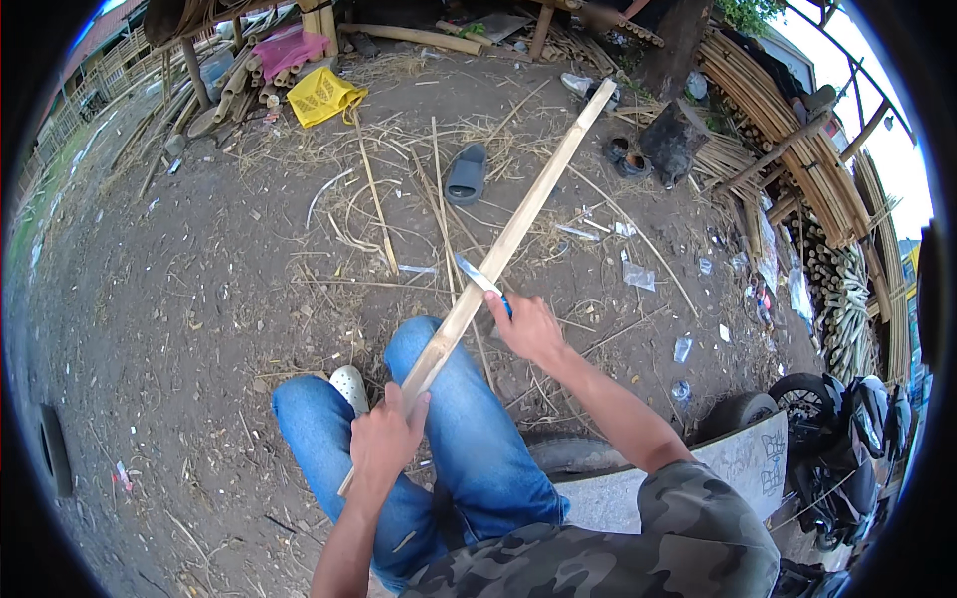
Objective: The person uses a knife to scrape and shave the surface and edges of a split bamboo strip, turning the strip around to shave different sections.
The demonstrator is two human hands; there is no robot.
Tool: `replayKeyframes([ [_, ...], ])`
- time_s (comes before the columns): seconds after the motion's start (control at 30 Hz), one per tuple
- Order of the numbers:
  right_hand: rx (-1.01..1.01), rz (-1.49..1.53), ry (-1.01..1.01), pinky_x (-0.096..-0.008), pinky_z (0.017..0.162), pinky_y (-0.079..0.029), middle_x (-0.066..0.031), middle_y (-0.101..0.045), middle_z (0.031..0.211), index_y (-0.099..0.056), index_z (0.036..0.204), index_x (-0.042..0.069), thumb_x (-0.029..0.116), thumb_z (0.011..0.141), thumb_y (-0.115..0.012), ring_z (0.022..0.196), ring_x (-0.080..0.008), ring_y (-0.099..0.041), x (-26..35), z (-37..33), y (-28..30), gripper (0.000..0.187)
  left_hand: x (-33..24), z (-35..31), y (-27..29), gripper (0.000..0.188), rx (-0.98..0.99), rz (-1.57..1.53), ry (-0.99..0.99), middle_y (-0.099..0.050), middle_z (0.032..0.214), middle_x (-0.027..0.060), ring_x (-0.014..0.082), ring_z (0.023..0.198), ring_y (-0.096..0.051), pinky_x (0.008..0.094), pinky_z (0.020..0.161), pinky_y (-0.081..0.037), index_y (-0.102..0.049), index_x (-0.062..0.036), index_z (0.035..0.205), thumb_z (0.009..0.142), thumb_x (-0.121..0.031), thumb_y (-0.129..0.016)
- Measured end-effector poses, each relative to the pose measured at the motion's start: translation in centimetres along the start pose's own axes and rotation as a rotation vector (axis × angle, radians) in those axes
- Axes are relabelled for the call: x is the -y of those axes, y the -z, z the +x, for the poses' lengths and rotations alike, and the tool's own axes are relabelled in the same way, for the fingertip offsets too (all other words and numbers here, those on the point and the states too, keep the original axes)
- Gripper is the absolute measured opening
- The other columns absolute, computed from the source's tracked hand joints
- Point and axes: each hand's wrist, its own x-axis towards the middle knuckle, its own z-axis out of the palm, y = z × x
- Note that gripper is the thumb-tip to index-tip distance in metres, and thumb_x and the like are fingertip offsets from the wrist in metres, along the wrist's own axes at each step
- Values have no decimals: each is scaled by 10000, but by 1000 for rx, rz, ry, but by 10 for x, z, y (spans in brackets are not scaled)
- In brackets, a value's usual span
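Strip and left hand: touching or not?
Touching. The head view shows the left hand closed around the lower part of the strip.

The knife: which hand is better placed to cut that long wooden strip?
Probably the right hand: it holds the knife, with the blade across the wooden strip. The left hand grips the strip nearer the body, so it seems better placed for steadying.

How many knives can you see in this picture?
1: a blue-handled knife in the right hand, its blade crossing the long pale bamboo strip in view. Any others might be hidden in the background piles.
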Motion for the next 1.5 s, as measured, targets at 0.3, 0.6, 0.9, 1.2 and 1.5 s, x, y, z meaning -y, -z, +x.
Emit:
replayKeyframes([
  [0.3,103,-50,-44,-569,710,-508,-308,-597,644,-636,776,-9,479,985,-417,683,-508,-618,-8,25,18,574,2,5,0,388,40,-4,3,-598,560,202,409,530,-634,491,466,-514,-457,-28,901,956,-401,-547],
  [0.6,162,-21,-67,-567,745,-496,-312,-610,687,-640,752,-23,485,987,-422,726,-506,-619,-14,19,24,601,1,2,2,381,74,36,5,-631,601,192,361,504,-642,449,447,-516,-454,-42,833,957,-390,-545],
  [0.9,86,-36,-17,-516,656,-481,-288,-589,645,-621,724,-19,456,1003,-424,679,-466,-624,-31,37,30,585,-1,0,0,379,52,52,-3,-628,601,202,367,505,-643,447,441,-514,-454,-40,835,956,-386,-549],
  [1.2,283,242,81,-469,701,-468,-281,-612,807,-555,988,-38,415,1003,-458,774,-427,-617,20,-9,35,464,3,5,-2,397,1,6,-45,-610,555,174,350,478,-632,441,425,-513,-450,-37,835,963,-402,-540],
  [1.5,-53,82,-119,-519,632,-456,-269,-582,642,-591,804,-31,345,1002,-481,681,-487,-589,4,-7,7,439,3,2,-3,387,19,-13,-24,-602,551,184,373,487,-628,462,428,-506,-456,-36,869,965,-403,-535],
])
